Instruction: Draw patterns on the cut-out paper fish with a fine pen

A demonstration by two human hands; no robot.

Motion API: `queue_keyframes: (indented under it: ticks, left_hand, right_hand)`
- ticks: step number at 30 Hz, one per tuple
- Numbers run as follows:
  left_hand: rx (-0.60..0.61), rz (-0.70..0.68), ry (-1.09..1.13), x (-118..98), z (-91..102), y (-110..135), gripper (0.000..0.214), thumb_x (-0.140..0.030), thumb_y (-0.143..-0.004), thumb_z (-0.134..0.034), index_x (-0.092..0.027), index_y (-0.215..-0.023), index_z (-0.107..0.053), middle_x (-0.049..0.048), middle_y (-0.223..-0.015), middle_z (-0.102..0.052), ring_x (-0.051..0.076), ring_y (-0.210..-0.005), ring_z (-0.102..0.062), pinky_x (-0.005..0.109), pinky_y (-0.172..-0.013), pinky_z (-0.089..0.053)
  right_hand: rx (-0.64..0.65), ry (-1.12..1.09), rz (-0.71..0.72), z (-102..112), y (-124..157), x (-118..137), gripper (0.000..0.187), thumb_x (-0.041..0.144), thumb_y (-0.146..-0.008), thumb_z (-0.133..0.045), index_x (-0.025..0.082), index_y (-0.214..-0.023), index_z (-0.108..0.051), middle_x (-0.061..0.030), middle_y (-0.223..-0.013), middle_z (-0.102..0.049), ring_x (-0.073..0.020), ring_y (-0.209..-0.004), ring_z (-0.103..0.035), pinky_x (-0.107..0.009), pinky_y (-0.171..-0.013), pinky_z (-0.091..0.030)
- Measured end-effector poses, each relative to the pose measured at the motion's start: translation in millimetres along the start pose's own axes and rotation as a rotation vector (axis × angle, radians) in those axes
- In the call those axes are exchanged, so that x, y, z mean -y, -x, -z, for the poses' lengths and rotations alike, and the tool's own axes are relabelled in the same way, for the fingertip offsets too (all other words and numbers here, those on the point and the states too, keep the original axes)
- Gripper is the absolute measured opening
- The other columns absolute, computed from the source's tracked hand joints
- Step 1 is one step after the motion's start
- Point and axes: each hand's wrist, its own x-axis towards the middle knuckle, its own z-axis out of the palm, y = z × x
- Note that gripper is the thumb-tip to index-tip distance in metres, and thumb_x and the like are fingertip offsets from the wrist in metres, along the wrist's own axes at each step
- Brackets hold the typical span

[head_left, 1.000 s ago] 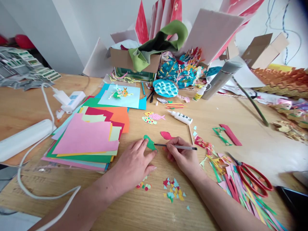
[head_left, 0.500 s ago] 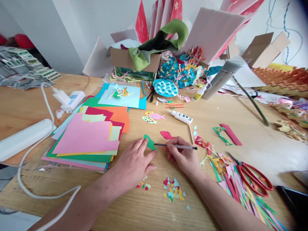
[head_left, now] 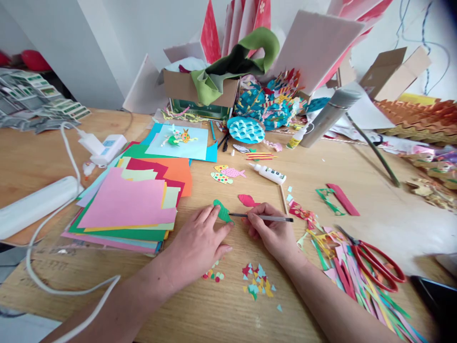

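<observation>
Pen point(head_left: 266, 218) pinched narrowly in the right hand point(head_left: 273, 231) reaches the green paper fish point(head_left: 222, 211), pinned flat by the spread left hand point(head_left: 195, 248) on the near wooden table point(head_left: 228, 314); if that hand eases, the fish could slip.

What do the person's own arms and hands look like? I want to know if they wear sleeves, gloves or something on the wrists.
The left hand and the right hand are bare: no gloves, rings or watch show. The left forearm and right forearm are also bare, with no sleeve in view.
</observation>
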Motion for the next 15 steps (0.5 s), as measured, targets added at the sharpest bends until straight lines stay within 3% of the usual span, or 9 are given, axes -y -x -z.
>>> queue_keyframes:
  ticks: [15]
  left_hand:
    - [0.027,0.003,-0.013,-1.2,3.3,-1.0,0.045,-0.043,-0.089,-0.068,-0.020,-0.127,-0.064,0.0195,-0.140,-0.053,0.035,-0.134,-0.047,0.050,-0.107,-0.044]
  right_hand:
    - [0.011,-0.001,0.008,0.3,1.2,-0.5,0.038,0.053,-0.078,-0.071,0.018,-0.073,-0.059,-0.0003,-0.056,-0.061,-0.0108,-0.042,-0.053,-0.021,-0.041,-0.042]
